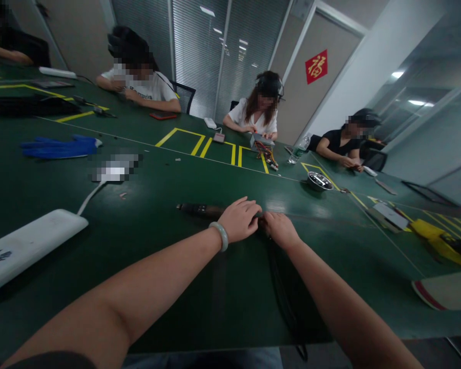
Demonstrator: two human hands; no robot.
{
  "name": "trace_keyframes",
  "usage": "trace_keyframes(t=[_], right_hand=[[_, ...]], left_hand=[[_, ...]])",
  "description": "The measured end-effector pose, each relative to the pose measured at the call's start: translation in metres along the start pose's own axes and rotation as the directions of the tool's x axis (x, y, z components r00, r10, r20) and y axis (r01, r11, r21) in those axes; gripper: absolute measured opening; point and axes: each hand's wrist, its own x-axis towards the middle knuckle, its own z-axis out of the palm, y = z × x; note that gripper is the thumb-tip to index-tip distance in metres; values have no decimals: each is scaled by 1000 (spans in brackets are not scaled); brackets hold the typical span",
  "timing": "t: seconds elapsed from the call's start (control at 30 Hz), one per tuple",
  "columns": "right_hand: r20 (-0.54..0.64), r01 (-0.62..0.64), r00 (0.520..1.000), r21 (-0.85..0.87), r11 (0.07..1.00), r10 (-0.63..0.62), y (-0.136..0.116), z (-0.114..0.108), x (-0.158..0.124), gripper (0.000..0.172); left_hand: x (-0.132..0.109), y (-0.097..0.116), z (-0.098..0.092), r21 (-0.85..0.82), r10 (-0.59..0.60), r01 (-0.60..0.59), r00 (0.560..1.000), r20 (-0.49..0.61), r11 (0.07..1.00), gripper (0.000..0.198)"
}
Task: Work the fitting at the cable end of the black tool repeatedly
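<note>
Around the center of the frame, a dark tool (pixel 202 209) is lying on the table (pixel 157 189). The left hand (pixel 240 219) is resting over it, half curled, its grip hidden; the right hand (pixel 281 229) is clasping its rear end, beside a soft cord (pixel 281 288). The tool is looking stiff and light, probably best held mid-length.

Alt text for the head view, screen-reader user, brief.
A person's left hand, wearing a pale bangle, covers part of a dark elongated tool at a green table; the right hand is curled beside it, where a black cord trails toward the near edge. Beyond are a blue glove, a metal bowl and four other people.
</note>
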Motion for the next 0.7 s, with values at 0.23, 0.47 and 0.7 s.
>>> trace_keyframes(t=[0.23, 0.47, 0.7], right_hand=[[-12, -367, 930, -85, 926, 367, 94, -32, -89, 17], [87, -825, 542, -134, 549, 836, 177, -32, -255, 26], [54, -919, 322, -222, 326, 945, 161, -18, -277, 37]], left_hand=[[-4, -5, 3, -51, 74, -73, 997, 25, 996, 27], [-2, -11, 16, -46, -3, 11, 985, 170, 999, 44], [-9, -22, 27, 42, -192, 188, 940, 281, 981, 63]])
